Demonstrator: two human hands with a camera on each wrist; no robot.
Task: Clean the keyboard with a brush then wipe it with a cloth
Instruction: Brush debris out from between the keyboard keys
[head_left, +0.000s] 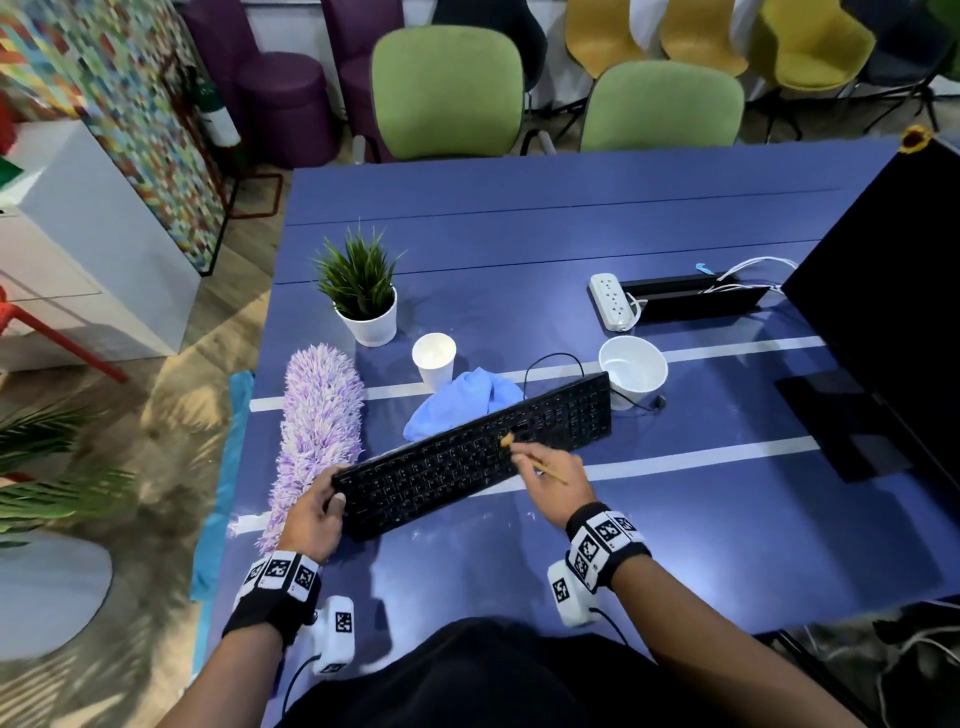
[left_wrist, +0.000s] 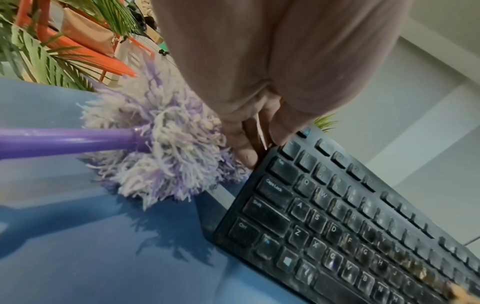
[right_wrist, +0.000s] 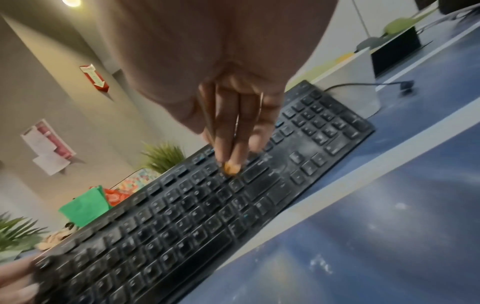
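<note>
Here, at the far left of the blue counter (head_left: 675, 545), a fluffy purple-and-white duster (head_left: 319, 431) lies lengthwise, its head just beside the left grip (head_left: 311, 512) and its purple handle (left_wrist: 64, 142) running back toward the counter's near edge. The left grip is the person's left hand, and it clasps the left end of the black keyboard (head_left: 478, 452), thumb on the near corner and fingers (left_wrist: 281, 131) curled over the far edge. The keyboard runs slantwise across the counter from that grip up toward the right, and its keys look dusty in the wrist views. Beyond the left grip stands a potted plant (head_left: 363, 301) in a white pot, and further right a white paper cup (head_left: 434, 359). A blue cloth (head_left: 457, 402) lies crumpled behind the middle of the keyboard, touching its far edge, between the two grips in the head view. The right grip (head_left: 556, 486), the person's right hand, pinches a thin wooden-handled brush (head_left: 535, 460); its orange bristle tip (right_wrist: 231, 168) rests on the keys right of the keyboard's centre, just ahead of the fingertips. Beyond and to the right of this grip sits a white bowl (head_left: 632, 370) by the keyboard's right end, with a white power strip (head_left: 612, 301) further back and a dark monitor (head_left: 893, 291) at the far right.
</note>
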